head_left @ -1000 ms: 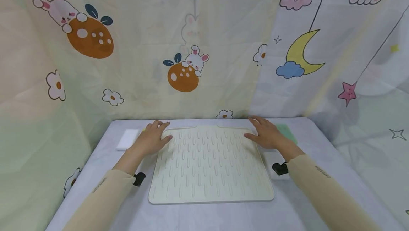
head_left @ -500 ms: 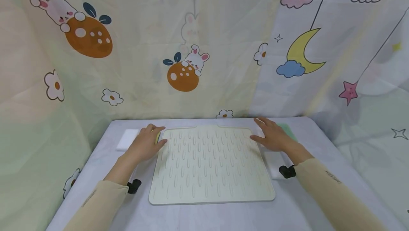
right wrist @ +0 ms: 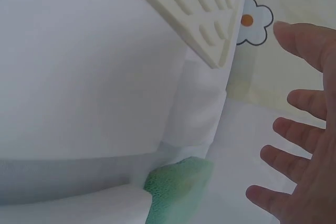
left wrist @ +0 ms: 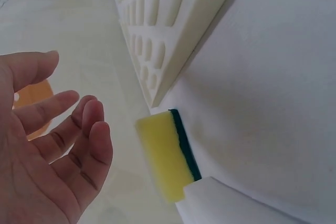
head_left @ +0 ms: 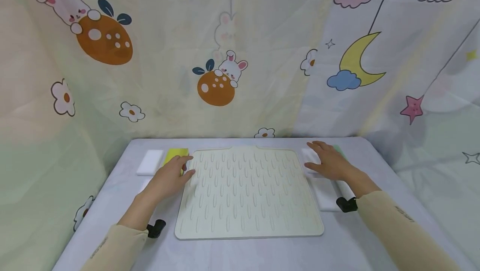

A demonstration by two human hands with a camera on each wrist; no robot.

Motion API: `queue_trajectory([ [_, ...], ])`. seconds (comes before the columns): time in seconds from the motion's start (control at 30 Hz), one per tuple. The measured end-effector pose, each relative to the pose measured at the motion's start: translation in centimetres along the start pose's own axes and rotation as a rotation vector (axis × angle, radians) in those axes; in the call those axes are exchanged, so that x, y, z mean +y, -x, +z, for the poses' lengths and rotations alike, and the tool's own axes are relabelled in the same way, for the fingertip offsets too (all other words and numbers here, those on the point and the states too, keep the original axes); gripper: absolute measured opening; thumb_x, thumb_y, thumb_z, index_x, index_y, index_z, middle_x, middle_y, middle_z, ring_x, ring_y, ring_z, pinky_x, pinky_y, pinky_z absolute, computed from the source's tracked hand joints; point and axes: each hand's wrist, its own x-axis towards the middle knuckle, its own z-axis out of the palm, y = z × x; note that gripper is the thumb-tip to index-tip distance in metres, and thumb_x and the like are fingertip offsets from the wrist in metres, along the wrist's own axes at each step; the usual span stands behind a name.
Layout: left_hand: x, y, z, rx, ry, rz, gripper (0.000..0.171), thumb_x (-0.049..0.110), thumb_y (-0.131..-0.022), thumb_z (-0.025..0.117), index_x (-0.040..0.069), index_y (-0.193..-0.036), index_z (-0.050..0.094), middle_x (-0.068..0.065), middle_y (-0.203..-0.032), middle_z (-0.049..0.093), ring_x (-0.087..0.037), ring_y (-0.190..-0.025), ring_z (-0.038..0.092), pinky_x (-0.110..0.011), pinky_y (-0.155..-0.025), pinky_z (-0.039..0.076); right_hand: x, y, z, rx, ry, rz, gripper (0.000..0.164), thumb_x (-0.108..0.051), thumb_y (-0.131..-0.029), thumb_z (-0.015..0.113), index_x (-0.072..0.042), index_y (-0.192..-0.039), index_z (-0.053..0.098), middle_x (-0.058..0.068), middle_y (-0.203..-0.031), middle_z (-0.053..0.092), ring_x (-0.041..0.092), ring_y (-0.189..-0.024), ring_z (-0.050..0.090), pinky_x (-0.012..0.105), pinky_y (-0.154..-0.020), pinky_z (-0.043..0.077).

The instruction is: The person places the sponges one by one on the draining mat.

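A cream mat point(head_left: 247, 196) with raised oval ridges lies flat in the middle of the white-covered table. My left hand point(head_left: 165, 181) hovers by its far left corner, fingers loosely bent and holding nothing. Beside that hand is a yellow sponge point(left wrist: 163, 156) with a dark green scouring side, apart from the fingers in the left wrist view. My right hand point(head_left: 331, 162) hangs off the mat's far right corner, fingers spread and empty. A light green porous piece point(right wrist: 176, 184), perhaps a sponge, sits below it, partly hidden by the hand in the head view.
White flat blocks lie on both sides of the mat: one at the far left point(head_left: 150, 162) and another at the right point(head_left: 325, 194). A printed cloth backdrop point(head_left: 161, 83) hangs behind the table's far edge point(head_left: 240, 140).
Both hands have drawn outward, away from the mat's far corners, the left one also towards me. More of the yellow sponge and of the white pieces at the right now shows. The mat stays put.
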Motion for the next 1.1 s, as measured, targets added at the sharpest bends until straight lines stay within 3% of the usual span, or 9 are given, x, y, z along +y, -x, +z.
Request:
queue_trajectory([
  [0.3,-0.4,0.9,0.9,-0.051,0.062,-0.101,0.052,0.022,-0.100,0.066,0.003,-0.147,0.053,-0.006,-0.099,0.057,-0.019,-0.082,0.052,-0.032,-0.070,0.043,0.9,0.3,0.2,-0.007,-0.018,0.004,0.082,-0.037,-0.097,0.070,0.001,-0.159,0.033,0.033,-0.161,0.029,0.057,-0.145,0.030,0.072,-0.113,0.030],
  [1.1,-2.0,2.5,3.2,-0.112,0.236,-0.170,0.050,0.015,-0.100,0.064,0.003,-0.148,0.052,-0.006,-0.102,0.060,-0.016,-0.074,0.051,-0.032,-0.067,0.043,1.8,0.1,1.0,-0.025,-0.072,0.051,0.081,-0.037,-0.098,0.070,0.001,-0.159,0.033,0.035,-0.161,0.027,0.058,-0.145,0.028,0.073,-0.113,0.029],
])
